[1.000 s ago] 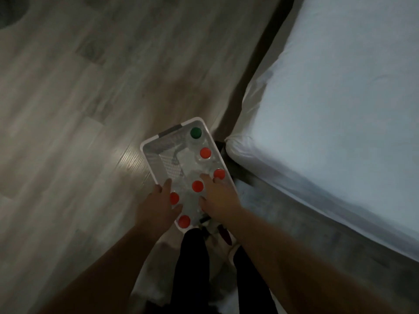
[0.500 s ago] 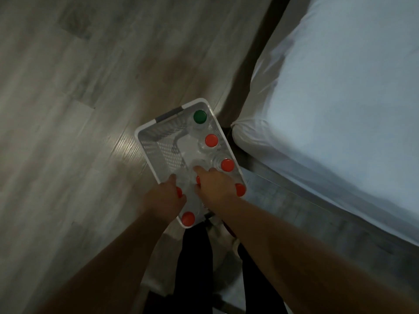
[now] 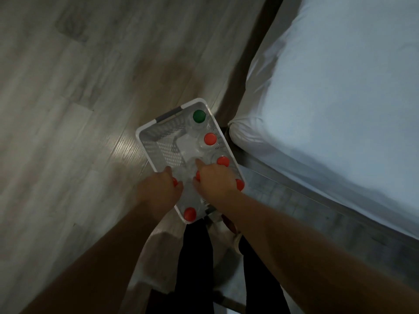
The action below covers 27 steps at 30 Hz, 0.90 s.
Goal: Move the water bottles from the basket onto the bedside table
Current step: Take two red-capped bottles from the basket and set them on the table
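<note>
Both hands are down in the white basket (image 3: 158, 141), which sits on the wood floor (image 3: 79, 109) right by the corner of the bed (image 3: 328, 87). The left hand (image 3: 158, 191) is curled over a red-capped bottle (image 3: 174, 181) at the basket's left wall, and the right hand (image 3: 214, 182) is closing over another red cap (image 3: 197, 175) mid-basket, index finger sticking out. Can't tell if either grip is actually tight yet.

The water bottles all stand upright, caps pointing straight up at the camera, long axes vertical. Most line the bed-side wall: green cap (image 3: 199, 116) at the far corner, then red ones (image 3: 210, 138) coming back, plus one at the near corner (image 3: 190, 213).

What could go wrong: they're packed close, so I'd guess pulling one out could knock a neighbour over. Grabbing by the cap alone, smooth clear plastic could slip. It's dim too, and the bedside table isn't in view, so there's a blind carry ahead.
</note>
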Each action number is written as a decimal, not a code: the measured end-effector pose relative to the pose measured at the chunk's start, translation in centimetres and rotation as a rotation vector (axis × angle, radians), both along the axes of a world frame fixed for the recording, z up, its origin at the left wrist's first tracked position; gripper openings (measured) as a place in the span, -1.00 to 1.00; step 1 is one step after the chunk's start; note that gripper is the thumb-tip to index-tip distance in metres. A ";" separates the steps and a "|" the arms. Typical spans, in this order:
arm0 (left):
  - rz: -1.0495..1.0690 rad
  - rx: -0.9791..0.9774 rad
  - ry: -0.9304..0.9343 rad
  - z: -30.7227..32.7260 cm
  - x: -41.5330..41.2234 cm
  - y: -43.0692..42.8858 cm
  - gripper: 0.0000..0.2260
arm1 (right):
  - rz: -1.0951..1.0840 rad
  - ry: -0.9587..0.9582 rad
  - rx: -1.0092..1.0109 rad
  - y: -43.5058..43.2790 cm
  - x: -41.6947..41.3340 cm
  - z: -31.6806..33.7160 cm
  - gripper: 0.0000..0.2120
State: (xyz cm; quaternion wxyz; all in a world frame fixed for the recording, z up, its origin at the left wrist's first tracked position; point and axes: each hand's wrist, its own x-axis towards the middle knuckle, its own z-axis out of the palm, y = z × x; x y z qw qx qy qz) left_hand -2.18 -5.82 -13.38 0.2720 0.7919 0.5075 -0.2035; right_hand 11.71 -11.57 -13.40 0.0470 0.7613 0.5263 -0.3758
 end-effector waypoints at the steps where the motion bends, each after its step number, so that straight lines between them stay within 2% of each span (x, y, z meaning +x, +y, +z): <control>1: -0.013 0.007 0.001 0.7 -0.2 0.0 -0.70 | 0.002 0.003 0.001 0.0 0.0 0.9 -0.68; 8: -0.010 0.035 -0.119 10.0 0.0 -0.1 -0.65 | -0.112 0.016 0.109 -1.6 0.1 10.2 -0.67; 11: 0.007 0.048 -0.199 15.9 -0.3 -1.4 -0.68 | -0.245 0.076 0.130 -3.6 0.4 15.7 -0.63; 16: 0.056 0.065 -0.313 24.8 -0.2 -4.3 -0.71 | -0.488 0.157 0.255 -8.5 1.6 24.8 -0.73; 19: 0.055 0.072 -0.398 28.3 -0.2 -6.5 -0.73 | -0.614 0.129 0.338 -12.5 1.6 28.9 -0.72; 23: -0.053 0.027 -0.499 31.3 1.4 -9.9 -0.77 | -0.796 0.053 0.475 -18.7 1.8 32.4 -0.77; 27: -0.219 -0.010 -0.574 33.8 4.7 -14.1 -0.83 | -0.979 -0.016 0.521 -26.0 2.8 34.0 -0.77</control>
